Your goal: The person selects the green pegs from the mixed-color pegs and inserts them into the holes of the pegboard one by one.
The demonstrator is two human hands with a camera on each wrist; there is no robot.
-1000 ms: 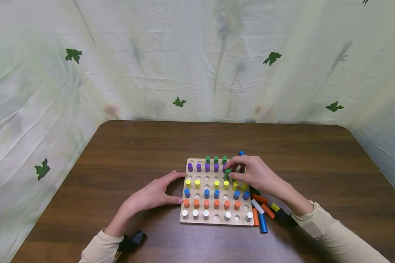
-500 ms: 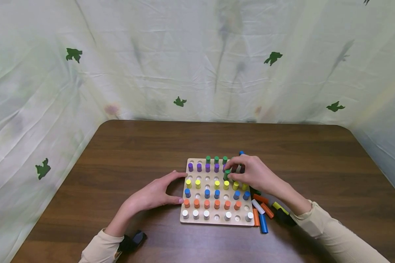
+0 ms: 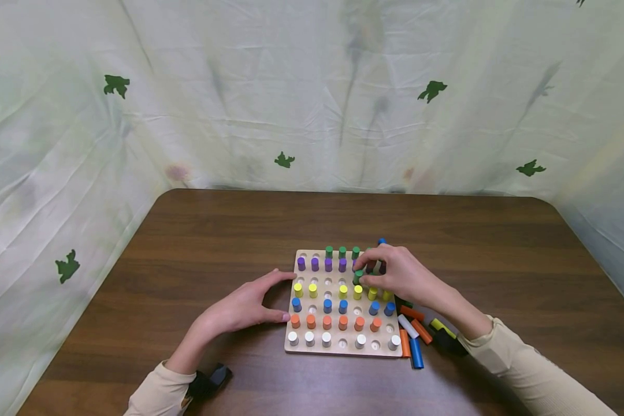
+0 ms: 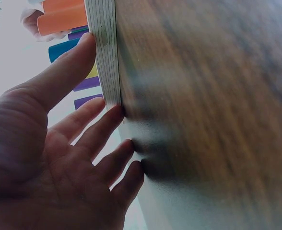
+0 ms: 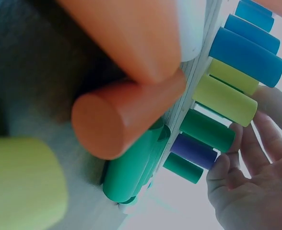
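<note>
A pale wooden pegboard (image 3: 341,349) lies in the middle of the table, with rows of coloured pegs standing in its holes. My right hand (image 3: 403,274) reaches over the board's right side and pinches a green peg (image 3: 358,277) between thumb and finger, just behind the yellow row. Whether that peg's foot is inside a hole cannot be seen. My left hand (image 3: 241,306) rests against the board's left edge, with thumb and forefinger spread along it. In the left wrist view, the thumb and fingertips touch the board's side (image 4: 106,52), beside an orange peg (image 4: 62,20).
Loose pegs lie right of the board: a blue one (image 3: 416,353), a white one (image 3: 408,326), a yellow one (image 3: 443,328), several orange ones (image 3: 422,332) and green ones (image 5: 131,167). Another blue peg (image 3: 382,241) shows behind the right hand.
The green peg in my right hand has shifted very slightly down and left. More of the loose yellow peg shows beside the right wrist. My left hand stays put.
</note>
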